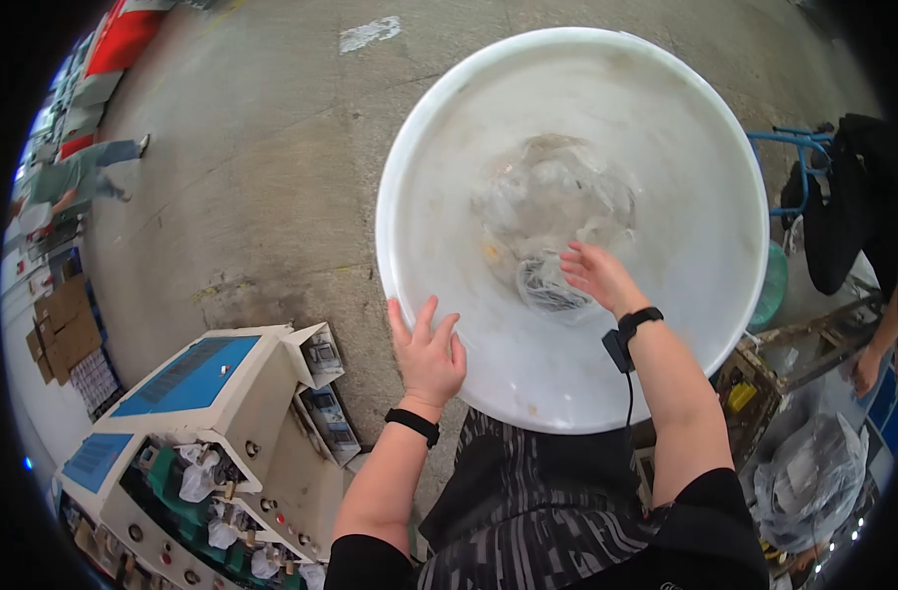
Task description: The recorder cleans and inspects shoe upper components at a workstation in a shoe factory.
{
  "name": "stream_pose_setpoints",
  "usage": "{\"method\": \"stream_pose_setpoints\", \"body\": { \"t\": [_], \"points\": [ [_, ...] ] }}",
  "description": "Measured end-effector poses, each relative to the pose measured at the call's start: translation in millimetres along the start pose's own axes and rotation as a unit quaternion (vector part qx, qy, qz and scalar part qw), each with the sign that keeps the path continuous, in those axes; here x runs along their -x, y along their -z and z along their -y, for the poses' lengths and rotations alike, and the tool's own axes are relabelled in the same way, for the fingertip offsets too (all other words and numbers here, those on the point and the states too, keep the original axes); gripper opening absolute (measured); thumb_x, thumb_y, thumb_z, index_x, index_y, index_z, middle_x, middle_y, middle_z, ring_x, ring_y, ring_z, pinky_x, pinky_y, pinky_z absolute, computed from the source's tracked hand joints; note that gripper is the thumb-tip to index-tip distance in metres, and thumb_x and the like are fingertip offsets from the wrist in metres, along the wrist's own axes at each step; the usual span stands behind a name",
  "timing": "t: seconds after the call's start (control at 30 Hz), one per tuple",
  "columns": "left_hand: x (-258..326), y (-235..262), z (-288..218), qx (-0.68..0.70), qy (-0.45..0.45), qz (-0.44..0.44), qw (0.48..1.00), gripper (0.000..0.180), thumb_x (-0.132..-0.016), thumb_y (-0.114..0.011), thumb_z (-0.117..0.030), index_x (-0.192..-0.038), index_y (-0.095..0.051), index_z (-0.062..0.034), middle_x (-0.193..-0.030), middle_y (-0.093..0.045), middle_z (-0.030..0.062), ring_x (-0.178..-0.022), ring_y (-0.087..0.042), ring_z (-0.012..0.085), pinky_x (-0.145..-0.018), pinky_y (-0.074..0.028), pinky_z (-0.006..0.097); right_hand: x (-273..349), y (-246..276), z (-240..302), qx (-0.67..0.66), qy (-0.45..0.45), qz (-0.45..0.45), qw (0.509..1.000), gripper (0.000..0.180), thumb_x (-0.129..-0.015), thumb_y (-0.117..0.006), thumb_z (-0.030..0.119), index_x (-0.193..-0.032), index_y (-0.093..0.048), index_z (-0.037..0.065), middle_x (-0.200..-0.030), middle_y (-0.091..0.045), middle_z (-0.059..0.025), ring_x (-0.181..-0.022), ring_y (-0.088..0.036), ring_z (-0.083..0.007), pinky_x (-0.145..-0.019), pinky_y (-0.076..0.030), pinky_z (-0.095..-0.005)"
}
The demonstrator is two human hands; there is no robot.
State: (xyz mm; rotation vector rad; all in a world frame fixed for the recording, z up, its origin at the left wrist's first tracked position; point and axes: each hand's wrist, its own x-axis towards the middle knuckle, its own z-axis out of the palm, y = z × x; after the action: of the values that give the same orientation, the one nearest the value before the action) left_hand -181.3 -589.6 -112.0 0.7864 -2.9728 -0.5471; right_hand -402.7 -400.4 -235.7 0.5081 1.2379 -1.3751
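I see L hand (429, 354), fingers spread, at L rim of the white tub (557, 398); R hand (601, 276) loosely open over clear plastic bags (557, 197) mid-tub, can't tell if touching. White machine (262, 393) w/ blue panels sits L; person in blk (852, 221) R; another person (70, 182) far L.

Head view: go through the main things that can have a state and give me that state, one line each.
White tub, open-topped, clear plastic inside
Clear plastic, crumpled, bunched near the tub's middle
Left hand, open, fingers spread at the tub's rim
Right hand, open over the tub; contact with the plastic unclear
Machine with blue panels, green parts exposed
Plastic bag at right, crumpled
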Motion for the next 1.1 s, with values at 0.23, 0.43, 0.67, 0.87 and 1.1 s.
{"method": "stream_pose_setpoints", "body": {
  "t": [0.23,0.43,0.67,0.87,1.1],
  "points": [
    [3,-11,-2,0.021,-0.007,-0.005,1.000,0.026,-0.068,-0.060,-0.011,-0.094,-0.066,-0.0144,-0.122,-0.052,0.0106,-0.125,-0.027,0.0521,-0.104,-0.028,0.057,-54,102,-114,0.713,-0.058,0.082,0.694,0.052,-0.080,-0.053,0.018,-0.128,-0.044,0.000,-0.132,-0.044,-0.0256,-0.127,-0.039,-0.0353,-0.105,-0.032,-0.0419],
    [1,1,-9,0.017,0.004,-0.036,0.999,0.022,-0.071,-0.061,-0.012,-0.092,-0.065,-0.0143,-0.123,-0.052,0.0078,-0.128,-0.026,0.0488,-0.099,-0.035,0.052,-63,86,-153,0.806,-0.016,0.103,0.583,0.029,-0.083,-0.054,0.017,-0.106,-0.058,-0.001,-0.107,-0.060,-0.0222,-0.102,-0.057,-0.0355,-0.090,-0.046,-0.0409],
    [12,8,-3,-0.014,0.023,-0.017,0.999,0.027,-0.074,-0.061,-0.019,-0.099,-0.064,-0.0100,-0.130,-0.045,0.0117,-0.132,-0.022,0.0434,-0.101,-0.031,0.052,82,-20,10,0.689,0.280,0.034,0.668,0.020,-0.078,-0.059,0.020,-0.078,-0.068,0.001,-0.076,-0.066,-0.0163,-0.072,-0.062,-0.0367,-0.066,-0.049,-0.0428],
    [19,19,-39,-0.041,0.074,0.107,0.991,0.060,-0.077,-0.064,-0.034,-0.130,-0.045,-0.0108,-0.140,-0.032,0.0145,-0.135,-0.018,0.0409,-0.104,-0.023,0.058,199,-16,27,0.686,0.459,0.028,0.564,0.004,-0.070,-0.063,0.005,-0.072,-0.066,0.004,-0.066,-0.057,-0.0116,-0.064,-0.057,-0.0320,-0.059,-0.047,-0.0391],
    [3,106,-137,0.248,-0.320,0.126,0.906,0.073,-0.075,-0.068,-0.014,-0.138,-0.033,-0.0108,-0.141,-0.034,0.0145,-0.128,-0.032,0.0342,-0.104,-0.029,0.048,369,-101,29,0.560,0.595,-0.061,0.574,0.020,-0.065,-0.063,-0.005,-0.081,-0.066,0.008,-0.068,-0.051,-0.0095,-0.067,-0.052,-0.0311,-0.059,-0.041,-0.0396]
  ]
}}
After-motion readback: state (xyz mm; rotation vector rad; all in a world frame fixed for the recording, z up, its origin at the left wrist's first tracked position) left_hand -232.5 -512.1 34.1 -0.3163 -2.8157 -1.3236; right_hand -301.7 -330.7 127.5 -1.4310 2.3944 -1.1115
